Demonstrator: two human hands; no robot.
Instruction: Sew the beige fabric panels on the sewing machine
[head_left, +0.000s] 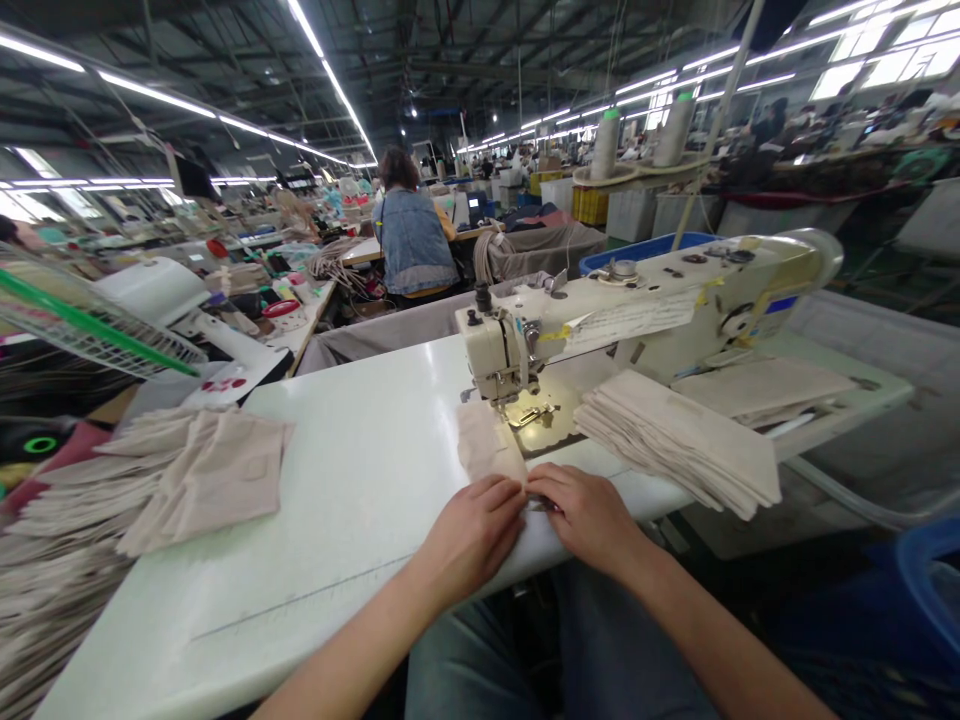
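Observation:
A small beige fabric piece (486, 440) lies on the white table in front of the sewing machine (510, 350), its far edge beside the needle area. My left hand (480, 530) is closed on the near edge of this fabric, fingers bunched together. Close against it, my right hand (589, 515) pinches at the same near corner. Under the right fingers shows a small dark metal object (538, 504); its kind is hidden. The brass-coloured needle plate (544, 415) is just beyond the hands. A stack of folded beige fabric pieces (682, 435) rests right of the needle.
More beige pieces (217, 470) are piled on the table's left side. A white lamp-like device (195, 320) and a wire rack (82, 320) stand at far left. Ahead sits a co-worker in a denim vest (416, 240). A blue bin (930, 590) is at lower right.

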